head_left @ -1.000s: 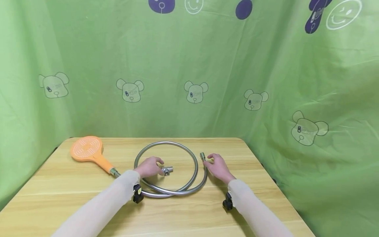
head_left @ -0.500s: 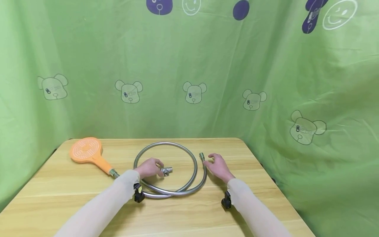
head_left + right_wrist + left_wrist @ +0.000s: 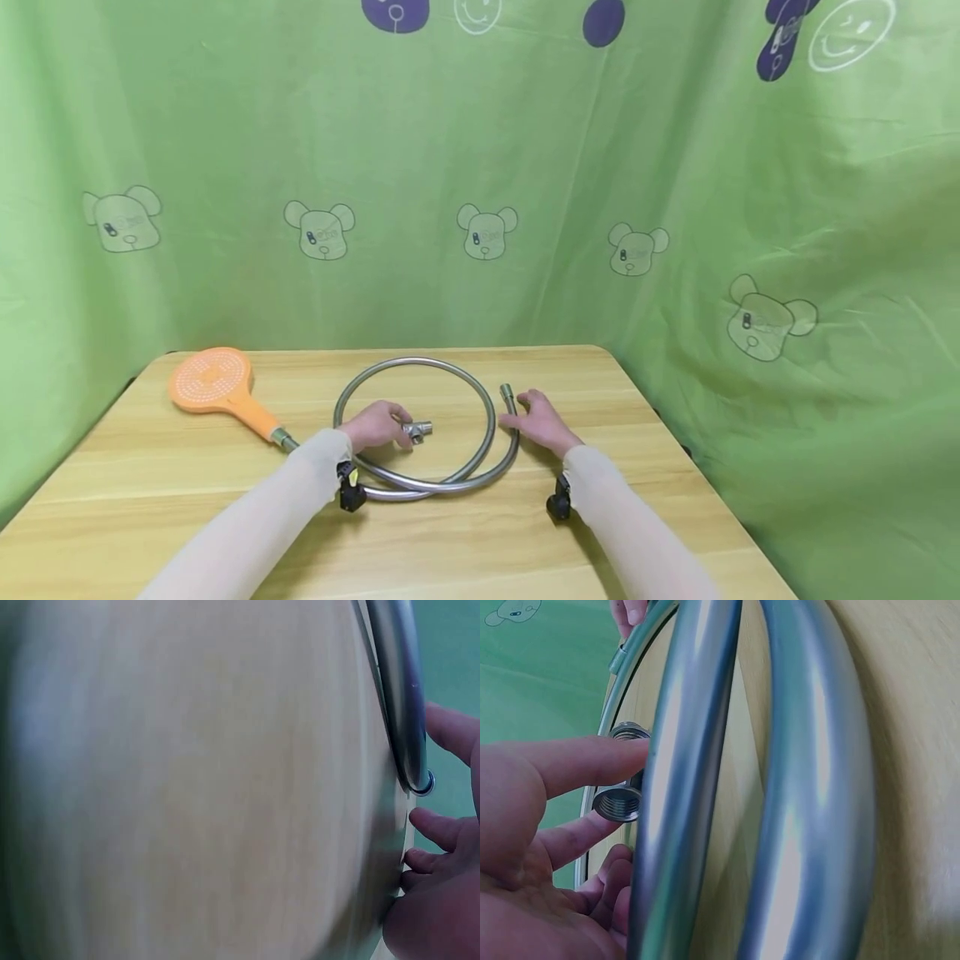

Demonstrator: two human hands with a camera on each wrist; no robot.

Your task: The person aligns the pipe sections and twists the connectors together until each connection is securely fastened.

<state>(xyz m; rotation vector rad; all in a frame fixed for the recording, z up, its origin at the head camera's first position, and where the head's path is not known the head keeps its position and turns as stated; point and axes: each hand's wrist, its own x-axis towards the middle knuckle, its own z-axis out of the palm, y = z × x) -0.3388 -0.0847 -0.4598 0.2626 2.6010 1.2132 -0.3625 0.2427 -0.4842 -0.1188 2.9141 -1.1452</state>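
Note:
My left hand [image 3: 375,426] pinches a chrome tee fitting [image 3: 418,431] between thumb and fingers, inside the loop of a metal shower hose [image 3: 457,487]. In the left wrist view, a threaded opening of the tee fitting [image 3: 618,804] shows beyond the thumb, partly hidden by the hose. My right hand [image 3: 544,426] is at the hose's free end [image 3: 507,392], thumb and fingers spread to either side of it without closing. In the right wrist view the hose [image 3: 405,697] passes between thumb and fingers. An orange shower head [image 3: 213,381] lies at the far left, joined to the hose's other end.
Everything lies on a wooden table [image 3: 465,550] with rounded far corners. A green curtain [image 3: 420,283] with bear drawings hangs behind and at both sides. Black wrist cameras sit under both sleeves, the left one [image 3: 351,487] close to the hose.
My right hand has moved slightly left, bringing its thumb over the hose below the end connector. The left hand keeps its hold on the tee fitting. The head view has shifted slightly.

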